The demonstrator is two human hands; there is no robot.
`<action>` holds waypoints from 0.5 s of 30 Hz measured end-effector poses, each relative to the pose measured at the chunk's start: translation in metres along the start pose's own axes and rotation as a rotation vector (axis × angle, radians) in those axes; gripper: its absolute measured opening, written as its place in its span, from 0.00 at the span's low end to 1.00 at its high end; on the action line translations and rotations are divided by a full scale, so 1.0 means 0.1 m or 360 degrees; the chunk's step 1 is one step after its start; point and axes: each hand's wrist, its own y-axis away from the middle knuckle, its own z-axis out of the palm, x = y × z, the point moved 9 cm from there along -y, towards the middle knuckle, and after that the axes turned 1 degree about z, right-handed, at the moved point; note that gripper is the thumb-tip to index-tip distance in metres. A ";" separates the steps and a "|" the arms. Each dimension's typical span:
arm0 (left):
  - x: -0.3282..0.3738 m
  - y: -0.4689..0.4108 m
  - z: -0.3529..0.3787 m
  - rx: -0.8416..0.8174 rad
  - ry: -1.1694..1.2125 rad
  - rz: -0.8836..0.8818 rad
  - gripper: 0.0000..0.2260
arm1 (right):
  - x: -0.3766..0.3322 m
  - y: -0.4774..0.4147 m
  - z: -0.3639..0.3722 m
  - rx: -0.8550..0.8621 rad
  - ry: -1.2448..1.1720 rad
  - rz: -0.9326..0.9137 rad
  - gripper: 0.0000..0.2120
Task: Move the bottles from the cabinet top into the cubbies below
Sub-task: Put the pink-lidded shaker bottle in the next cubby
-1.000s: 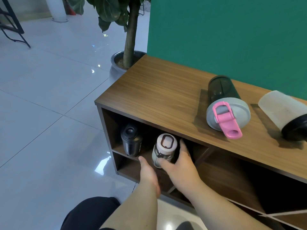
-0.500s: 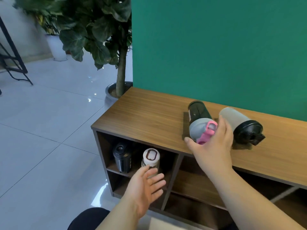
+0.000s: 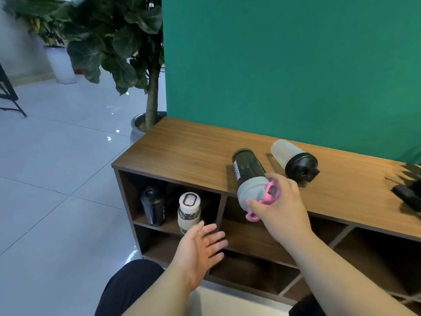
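Matt wood-grain cabinet (image 3: 182, 153), glossy floor tiles (image 3: 57, 167), translucent plastic shaker (image 3: 248, 165)

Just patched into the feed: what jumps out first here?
The right hand gripping the grey-and-pink lid of a dark shaker bottle at the cabinet top's front edge. Behind it a frosted bottle lies on its side. Two bottles already stand in the upper-left cubby, near the open left hand.

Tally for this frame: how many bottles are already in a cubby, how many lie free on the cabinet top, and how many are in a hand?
In a cubby: 2, the black bottle and the white-capped bottle, both in the top-left cubby
Free on the cabinet top: 1, the frosted bottle with black lid
In a hand: 1, the dark shaker with grey and pink lid, gripped by the right hand
Total: 4 bottles
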 end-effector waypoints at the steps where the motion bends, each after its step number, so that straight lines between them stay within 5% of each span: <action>1: -0.06 -0.03 0.05 -0.0002 -0.0009 0.0000 0.22 | 0.01 0.16 -0.06 -0.0044 -0.0044 0.0007 0.35; 10: -0.51 -0.21 0.56 -0.0187 0.0141 -0.0042 0.28 | 0.47 0.88 -0.45 -0.0365 -0.0230 0.0312 0.33; 15: -0.92 -0.39 0.66 -0.0144 0.0043 -0.0328 0.37 | 0.91 0.76 -0.18 -0.0593 -0.0141 0.0581 0.27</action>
